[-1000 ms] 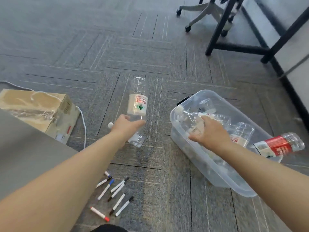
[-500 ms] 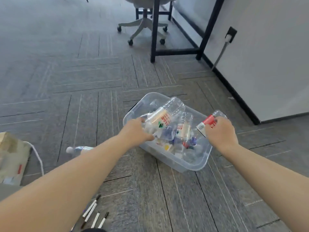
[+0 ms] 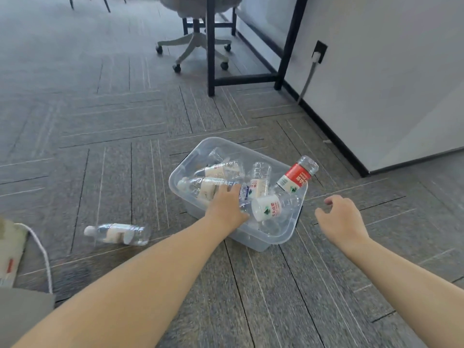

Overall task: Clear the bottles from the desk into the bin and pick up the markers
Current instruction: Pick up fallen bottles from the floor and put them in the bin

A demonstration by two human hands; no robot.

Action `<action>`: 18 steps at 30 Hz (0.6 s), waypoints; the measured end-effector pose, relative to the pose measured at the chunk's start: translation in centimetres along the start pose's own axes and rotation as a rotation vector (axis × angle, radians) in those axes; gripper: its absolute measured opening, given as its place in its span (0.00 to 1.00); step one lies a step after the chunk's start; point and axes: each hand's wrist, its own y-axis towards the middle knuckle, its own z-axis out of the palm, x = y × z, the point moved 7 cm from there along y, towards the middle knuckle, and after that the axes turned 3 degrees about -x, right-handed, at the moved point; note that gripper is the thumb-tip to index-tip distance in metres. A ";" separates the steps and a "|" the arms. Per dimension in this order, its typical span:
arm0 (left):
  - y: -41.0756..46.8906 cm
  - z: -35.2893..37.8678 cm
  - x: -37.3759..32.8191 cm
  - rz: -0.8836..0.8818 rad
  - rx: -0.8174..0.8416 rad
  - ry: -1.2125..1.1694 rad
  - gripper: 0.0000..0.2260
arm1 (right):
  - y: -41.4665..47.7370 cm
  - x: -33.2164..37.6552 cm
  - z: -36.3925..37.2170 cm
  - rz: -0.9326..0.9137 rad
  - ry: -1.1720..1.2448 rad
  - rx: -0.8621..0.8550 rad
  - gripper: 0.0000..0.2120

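A clear plastic bin (image 3: 288,237) stands on the carpet, filled with several empty water bottles. A red-labelled bottle (image 3: 297,175) leans over the bin's right rim. My left hand (image 3: 226,207) rests over the bin's near-left side, fingers spread on the bottles, gripping nothing that I can see. My right hand (image 3: 339,217) hovers to the right of the bin, fingers apart and empty. One clear bottle (image 3: 118,233) lies on its side on the floor, left of the bin. No markers are in view.
A cardboard box (image 3: 10,252) with a white cable (image 3: 42,254) sits at the left edge, a grey desk corner (image 3: 22,315) below it. A wheeled office chair (image 3: 193,43) and black desk legs (image 3: 211,46) stand behind. A white wall (image 3: 389,84) runs along the right.
My right hand let go of the red-labelled bottle, which now leans on the bin's rim, and pulled back to the right. My left hand released its bottle into the bin. The view tilted up.
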 end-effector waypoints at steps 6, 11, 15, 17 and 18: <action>-1.3 -2.6 3.4 -0.069 -0.050 -0.135 0.27 | -0.6 3.2 1.5 -0.060 0.028 0.019 0.16; -3.6 -5.3 11.3 -0.232 -0.114 -0.170 0.30 | -1.9 9.0 4.8 -0.198 0.051 0.052 0.14; -6.6 -5.8 20.2 -0.438 -0.129 -0.158 0.29 | -3.9 15.6 10.2 -0.381 0.017 0.128 0.12; -8.5 -5.4 25.2 -0.543 -0.135 -0.181 0.28 | -5.5 18.9 13.9 -0.453 0.016 0.213 0.13; -9.5 -5.0 27.7 -0.597 -0.141 -0.201 0.28 | -6.4 20.5 15.8 -0.484 0.013 0.254 0.13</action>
